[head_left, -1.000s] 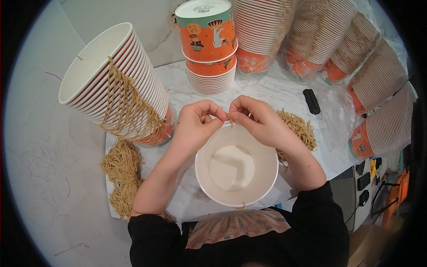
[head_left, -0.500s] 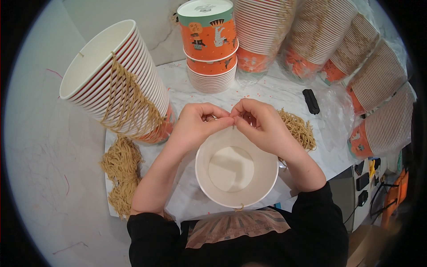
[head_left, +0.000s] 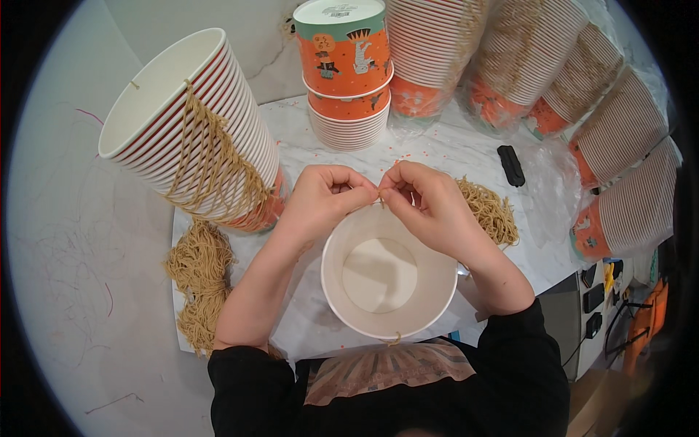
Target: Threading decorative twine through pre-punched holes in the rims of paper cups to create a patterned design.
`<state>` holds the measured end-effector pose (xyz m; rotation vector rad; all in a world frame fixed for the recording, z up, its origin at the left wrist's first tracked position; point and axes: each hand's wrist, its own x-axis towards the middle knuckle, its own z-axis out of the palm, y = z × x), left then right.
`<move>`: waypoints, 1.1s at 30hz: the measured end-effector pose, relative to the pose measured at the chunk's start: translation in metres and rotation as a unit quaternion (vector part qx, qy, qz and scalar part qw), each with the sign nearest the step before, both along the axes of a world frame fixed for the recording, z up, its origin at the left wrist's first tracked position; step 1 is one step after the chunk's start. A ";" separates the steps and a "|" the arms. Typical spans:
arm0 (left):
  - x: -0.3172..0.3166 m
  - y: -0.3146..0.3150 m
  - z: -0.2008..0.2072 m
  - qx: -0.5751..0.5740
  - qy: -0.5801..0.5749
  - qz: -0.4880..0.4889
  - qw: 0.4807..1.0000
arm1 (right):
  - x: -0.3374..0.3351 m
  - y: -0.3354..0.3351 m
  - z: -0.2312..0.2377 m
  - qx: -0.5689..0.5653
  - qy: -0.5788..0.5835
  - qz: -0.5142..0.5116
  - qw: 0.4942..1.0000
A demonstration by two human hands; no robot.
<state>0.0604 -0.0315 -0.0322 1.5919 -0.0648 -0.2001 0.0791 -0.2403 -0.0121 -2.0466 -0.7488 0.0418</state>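
Note:
A white paper bucket (head_left: 340, 302) stands mouth up in front of me, with its round bottom visible inside. At its far rim my left hand (head_left: 320, 204) and my right hand (head_left: 429, 204) meet, thumbs and forefingers pinched together on a thin tan cord (head_left: 382, 198). Most of that cord is hidden by my fingers. Another short loop of cord (head_left: 395, 339) pokes through the near rim. A tan cord bundle (head_left: 200, 273) lies beside my left forearm, and a looser cord pile (head_left: 489, 211) is by my right wrist.
A tall stack of nested buckets (head_left: 186, 131) with cords hanging down its side leans at the left. An orange bucket stack (head_left: 348, 65) stands upside down at the back. Several plastic-wrapped stacks (head_left: 524, 51) line the right, near a black object (head_left: 511, 166) and clear plastic film (head_left: 546, 175).
My left fingertips have drawn back slightly to the left, opening a small gap to the right ones where cord shows. The bucket stays almost in place.

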 end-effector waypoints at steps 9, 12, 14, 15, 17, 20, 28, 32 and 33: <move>0.003 0.005 -0.001 -0.028 0.037 -0.029 0.999 | 0.001 0.000 0.000 0.006 0.015 0.000 1.000; 0.002 0.004 0.000 -0.015 0.027 -0.036 0.999 | 0.002 -0.001 -0.001 0.004 0.016 -0.001 1.000; 0.003 0.003 -0.002 -0.008 0.031 -0.031 0.999 | 0.002 -0.001 -0.001 0.006 0.018 -0.003 1.000; 0.003 0.002 -0.003 -0.001 0.034 -0.027 0.999 | 0.001 -0.001 0.000 0.001 0.019 -0.003 1.000; 0.004 0.000 -0.009 0.003 0.017 -0.012 1.000 | 0.000 0.000 0.001 -0.003 0.020 -0.003 1.000; 0.006 0.001 -0.018 0.021 -0.020 0.004 1.000 | -0.002 0.000 0.002 -0.009 0.005 -0.004 1.000; 0.004 -0.003 -0.011 -0.017 -0.055 0.007 0.998 | 0.001 0.002 -0.004 0.022 0.019 -0.007 1.000; 0.003 0.001 0.002 -0.019 0.014 -0.014 1.000 | 0.003 0.001 -0.008 0.035 0.034 -0.005 0.999; 0.003 0.003 0.004 -0.013 0.037 -0.034 0.999 | 0.003 0.001 -0.007 0.034 0.039 -0.003 0.999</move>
